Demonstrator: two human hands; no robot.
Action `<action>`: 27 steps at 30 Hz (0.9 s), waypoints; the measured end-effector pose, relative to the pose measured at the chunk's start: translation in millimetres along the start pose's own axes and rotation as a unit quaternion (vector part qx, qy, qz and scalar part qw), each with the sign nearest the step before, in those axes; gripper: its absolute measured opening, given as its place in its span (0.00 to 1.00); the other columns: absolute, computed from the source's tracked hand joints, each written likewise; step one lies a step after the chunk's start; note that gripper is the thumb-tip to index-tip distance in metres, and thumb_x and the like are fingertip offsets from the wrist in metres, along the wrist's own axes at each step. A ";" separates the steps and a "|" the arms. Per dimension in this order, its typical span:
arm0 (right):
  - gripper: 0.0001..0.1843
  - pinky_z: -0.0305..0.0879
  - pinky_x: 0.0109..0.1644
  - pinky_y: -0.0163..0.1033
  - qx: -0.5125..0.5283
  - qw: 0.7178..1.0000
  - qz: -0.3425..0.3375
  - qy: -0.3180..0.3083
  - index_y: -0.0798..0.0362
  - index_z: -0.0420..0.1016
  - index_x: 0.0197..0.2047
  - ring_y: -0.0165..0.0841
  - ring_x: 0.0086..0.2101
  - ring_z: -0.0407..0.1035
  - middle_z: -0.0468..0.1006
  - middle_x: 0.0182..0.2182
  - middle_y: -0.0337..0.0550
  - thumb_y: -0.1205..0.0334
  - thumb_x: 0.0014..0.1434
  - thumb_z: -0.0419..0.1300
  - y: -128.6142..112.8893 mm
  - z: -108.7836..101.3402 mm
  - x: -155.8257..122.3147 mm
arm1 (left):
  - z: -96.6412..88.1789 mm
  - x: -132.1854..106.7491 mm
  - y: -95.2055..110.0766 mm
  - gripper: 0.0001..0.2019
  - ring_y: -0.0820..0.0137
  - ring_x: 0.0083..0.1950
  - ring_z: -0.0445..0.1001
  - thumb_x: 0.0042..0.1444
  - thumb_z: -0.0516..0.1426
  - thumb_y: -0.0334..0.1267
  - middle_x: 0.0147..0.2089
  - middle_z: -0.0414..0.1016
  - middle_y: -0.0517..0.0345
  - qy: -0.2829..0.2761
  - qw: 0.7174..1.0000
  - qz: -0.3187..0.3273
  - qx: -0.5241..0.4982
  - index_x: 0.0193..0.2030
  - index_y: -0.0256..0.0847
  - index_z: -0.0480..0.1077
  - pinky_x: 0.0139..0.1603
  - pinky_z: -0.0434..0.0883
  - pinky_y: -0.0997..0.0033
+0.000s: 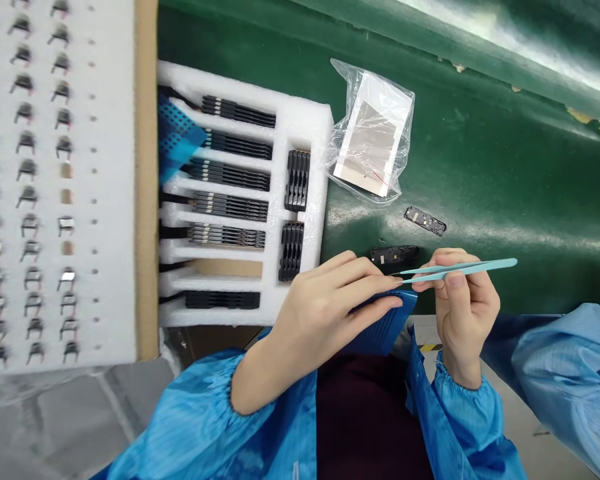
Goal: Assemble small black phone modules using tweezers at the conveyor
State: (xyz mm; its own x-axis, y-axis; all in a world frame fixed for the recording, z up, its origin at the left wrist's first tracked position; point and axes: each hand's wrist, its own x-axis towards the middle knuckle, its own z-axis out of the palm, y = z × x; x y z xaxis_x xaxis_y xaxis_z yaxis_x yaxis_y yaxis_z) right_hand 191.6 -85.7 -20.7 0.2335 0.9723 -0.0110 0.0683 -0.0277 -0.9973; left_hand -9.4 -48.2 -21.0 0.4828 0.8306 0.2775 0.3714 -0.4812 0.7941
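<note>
My right hand [465,300] is closed around light-blue tweezers [473,268], whose tips point left. Those tips meet the fingertips of my left hand [330,303]; any small piece between them is too small to make out. The left fingers pinch a blue perforated sheet [385,327] at the table's front edge, mostly below the hand. Just beyond the left fingers lies a narrow black plastic part [395,255]. A similar black part [425,221] with a pale strip rests slightly farther back.
To the left, a white foam tray [316,127] holds several rows of black parts, with another blue perforated sheet [180,137] over its edge. A clear plastic bag [373,133] with cards lies behind. Far left stands a foam board [113,200] with small wired components. A blue sleeve [570,367] is at right.
</note>
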 end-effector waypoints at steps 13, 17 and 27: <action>0.11 0.81 0.35 0.47 -0.064 0.982 -0.170 -0.047 0.44 0.88 0.55 0.41 0.37 0.82 0.87 0.39 0.45 0.59 0.74 0.66 0.0 -16.4 1.7 | -1.6 1.9 6.1 0.04 0.68 0.40 0.82 0.72 0.67 0.32 0.42 0.88 0.57 0.056 0.995 -0.054 -0.058 0.50 0.41 0.84 0.44 0.80 0.67; 0.14 0.84 0.37 0.47 -0.091 0.982 -0.134 -0.097 0.43 0.89 0.53 0.43 0.38 0.86 0.90 0.40 0.45 0.64 0.65 0.76 -5.6 -27.1 2.7 | -2.3 2.5 5.1 0.03 0.68 0.39 0.81 0.73 0.66 0.32 0.42 0.88 0.57 0.051 0.997 -0.042 -0.049 0.49 0.42 0.83 0.42 0.79 0.67; 0.13 0.84 0.37 0.46 -0.092 0.982 -0.102 -0.129 0.45 0.90 0.51 0.42 0.37 0.86 0.91 0.40 0.46 0.66 0.63 0.77 -8.8 -21.5 3.1 | -2.0 0.4 1.5 0.03 0.68 0.38 0.80 0.74 0.65 0.34 0.40 0.87 0.57 0.022 1.000 -0.013 -0.015 0.49 0.42 0.82 0.42 0.79 0.67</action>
State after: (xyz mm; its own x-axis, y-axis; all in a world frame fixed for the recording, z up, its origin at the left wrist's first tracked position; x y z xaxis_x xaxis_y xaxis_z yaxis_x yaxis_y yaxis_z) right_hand 212.6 -87.4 -10.4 -0.0546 0.9879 0.1451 0.2670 0.1545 -0.9512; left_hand -10.2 -48.0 -18.7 0.4384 0.8543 0.2791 0.3585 -0.4510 0.8174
